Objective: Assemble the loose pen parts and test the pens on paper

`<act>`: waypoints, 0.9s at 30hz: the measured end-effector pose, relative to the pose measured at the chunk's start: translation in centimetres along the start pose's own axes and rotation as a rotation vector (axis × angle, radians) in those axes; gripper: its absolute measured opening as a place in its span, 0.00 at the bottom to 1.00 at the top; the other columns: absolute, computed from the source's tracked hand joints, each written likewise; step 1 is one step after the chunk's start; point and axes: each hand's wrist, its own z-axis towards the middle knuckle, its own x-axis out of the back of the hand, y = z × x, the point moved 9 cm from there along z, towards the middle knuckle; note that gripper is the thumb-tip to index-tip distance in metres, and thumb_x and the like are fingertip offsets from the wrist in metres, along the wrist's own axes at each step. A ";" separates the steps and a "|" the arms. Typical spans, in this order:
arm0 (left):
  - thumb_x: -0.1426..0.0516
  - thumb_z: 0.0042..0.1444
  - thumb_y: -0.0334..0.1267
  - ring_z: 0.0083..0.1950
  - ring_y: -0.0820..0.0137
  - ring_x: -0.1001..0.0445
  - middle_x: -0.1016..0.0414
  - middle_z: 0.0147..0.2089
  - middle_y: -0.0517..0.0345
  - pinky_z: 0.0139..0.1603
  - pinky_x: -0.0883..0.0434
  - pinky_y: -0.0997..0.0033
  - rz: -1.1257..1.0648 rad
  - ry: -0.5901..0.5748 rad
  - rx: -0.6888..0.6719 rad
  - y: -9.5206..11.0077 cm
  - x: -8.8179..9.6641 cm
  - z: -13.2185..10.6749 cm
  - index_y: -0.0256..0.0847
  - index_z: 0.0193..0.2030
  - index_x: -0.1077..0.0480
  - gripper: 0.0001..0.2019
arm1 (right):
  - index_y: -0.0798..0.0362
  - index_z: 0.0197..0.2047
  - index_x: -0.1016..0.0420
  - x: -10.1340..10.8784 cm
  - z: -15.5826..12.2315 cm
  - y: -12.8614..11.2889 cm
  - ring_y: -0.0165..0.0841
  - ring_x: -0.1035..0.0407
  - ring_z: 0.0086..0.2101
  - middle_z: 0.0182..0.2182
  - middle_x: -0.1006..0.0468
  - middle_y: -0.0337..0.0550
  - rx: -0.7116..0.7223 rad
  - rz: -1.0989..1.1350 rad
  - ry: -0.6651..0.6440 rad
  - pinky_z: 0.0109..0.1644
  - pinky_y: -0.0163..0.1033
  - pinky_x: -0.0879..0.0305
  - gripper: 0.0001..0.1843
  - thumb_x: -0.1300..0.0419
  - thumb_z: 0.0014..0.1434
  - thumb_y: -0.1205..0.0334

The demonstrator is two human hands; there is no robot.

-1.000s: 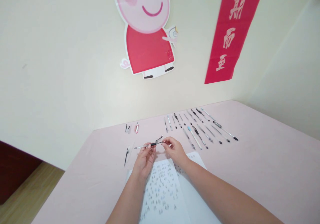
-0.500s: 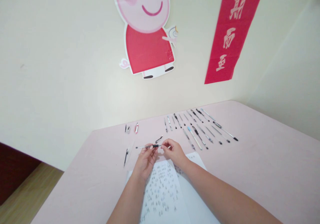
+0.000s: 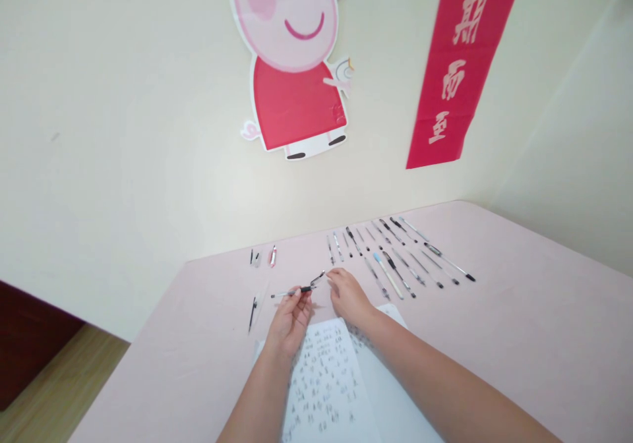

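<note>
My left hand [image 3: 291, 318] is closed around a clear-barrelled pen [image 3: 284, 294] with a black grip, held nearly level above the table. My right hand [image 3: 350, 296] is off the pen, its fingers curved and apart with nothing seen in them. Just left of its fingertips lies a black pen cap [image 3: 318, 277] with a clip; whether they touch it I cannot tell. Beneath my forearms is a sheet of handwritten paper [image 3: 321, 380].
Several pens and pen parts, one a pen with a light blue cap [image 3: 388, 275], lie in two rows at the right. A black refill [image 3: 252, 314], small black parts [image 3: 256, 258] and a red-and-white pen-like item [image 3: 273, 256] lie left on the pink table [image 3: 163, 357]. A wall stands behind.
My right hand has let go of the pen's tip end and moved slightly right and up toward the cap. My left hand keeps the pen, now slightly tilted. The view has shifted a little.
</note>
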 end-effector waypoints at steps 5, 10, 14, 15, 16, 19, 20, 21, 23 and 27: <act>0.48 0.53 0.20 0.31 0.74 0.24 0.23 0.29 0.52 0.31 0.26 0.79 -0.006 0.006 0.005 0.0 0.1 0.1 0.33 0.30 0.29 0.08 | 0.54 0.39 0.24 -1.1 2.3 -0.1 0.35 0.33 0.42 0.40 0.26 0.47 0.079 -0.093 -0.081 0.49 0.38 0.39 0.20 0.52 0.52 0.80; 0.48 0.54 0.21 0.31 0.74 0.24 0.23 0.30 0.52 0.31 0.26 0.78 -0.002 0.009 0.004 0.0 0.3 0.2 0.32 0.31 0.29 0.08 | 0.54 0.42 0.24 -1.9 2.6 -0.1 0.38 0.35 0.44 0.43 0.26 0.48 0.143 -0.182 -0.100 0.49 0.39 0.41 0.17 0.51 0.56 0.76; 0.47 0.53 0.21 0.30 0.74 0.24 0.24 0.30 0.51 0.30 0.26 0.78 0.001 0.008 0.008 0.0 0.0 0.1 0.32 0.30 0.29 0.08 | 0.55 0.41 0.24 -2.3 2.4 0.2 0.36 0.36 0.43 0.41 0.26 0.48 0.145 -0.255 -0.123 0.48 0.37 0.42 0.16 0.50 0.57 0.75; 0.47 0.54 0.21 0.30 0.74 0.24 0.24 0.29 0.51 0.30 0.26 0.78 0.001 0.009 0.010 0.0 0.0 0.0 0.32 0.30 0.29 0.08 | 0.56 0.40 0.24 -2.3 2.4 0.4 0.35 0.36 0.42 0.40 0.26 0.48 0.133 -0.273 -0.132 0.48 0.37 0.43 0.15 0.50 0.57 0.75; 0.48 0.54 0.21 0.30 0.74 0.24 0.24 0.29 0.51 0.30 0.26 0.78 0.000 0.012 0.011 0.0 -0.1 0.0 0.31 0.30 0.29 0.08 | 0.56 0.38 0.24 -2.3 2.4 0.6 0.35 0.36 0.42 0.39 0.26 0.48 0.119 -0.291 -0.141 0.48 0.36 0.43 0.14 0.50 0.57 0.74; 0.49 0.54 0.20 0.30 0.74 0.24 0.24 0.29 0.51 0.30 0.26 0.78 0.000 0.025 0.011 0.0 0.0 -0.1 0.31 0.30 0.29 0.09 | 0.56 0.34 0.24 -2.1 2.4 1.2 0.34 0.36 0.39 0.35 0.27 0.48 0.086 -0.341 -0.161 0.46 0.35 0.44 0.13 0.49 0.58 0.73; 0.49 0.54 0.20 0.30 0.74 0.24 0.24 0.29 0.51 0.30 0.26 0.78 0.001 0.030 0.010 0.0 0.0 -0.1 0.31 0.30 0.29 0.09 | 0.56 0.33 0.24 -1.9 2.4 1.4 0.34 0.36 0.39 0.34 0.27 0.48 0.078 -0.356 -0.165 0.45 0.35 0.44 0.13 0.49 0.58 0.73; 0.49 0.54 0.20 0.30 0.74 0.24 0.24 0.29 0.51 0.30 0.26 0.78 0.003 0.034 0.011 0.0 0.1 -0.1 0.32 0.30 0.29 0.09 | 0.56 0.32 0.24 -1.7 2.4 1.5 0.34 0.36 0.38 0.33 0.27 0.48 0.070 -0.372 -0.169 0.44 0.35 0.44 0.13 0.49 0.57 0.73; 0.49 0.54 0.20 0.30 0.74 0.24 0.23 0.29 0.51 0.30 0.26 0.78 0.007 0.039 0.010 0.0 0.1 -0.1 0.31 0.30 0.29 0.09 | 0.56 0.31 0.24 -1.4 2.3 1.7 0.35 0.36 0.37 0.32 0.28 0.48 0.053 -0.406 -0.175 0.42 0.35 0.44 0.13 0.49 0.56 0.73; 0.49 0.54 0.20 0.30 0.74 0.24 0.23 0.29 0.51 0.30 0.26 0.78 0.000 0.042 0.003 0.0 0.1 -0.1 0.31 0.30 0.29 0.09 | 0.57 0.32 0.25 -1.0 2.1 1.8 0.36 0.35 0.37 0.33 0.28 0.48 0.033 -0.447 -0.184 0.41 0.35 0.44 0.12 0.49 0.54 0.75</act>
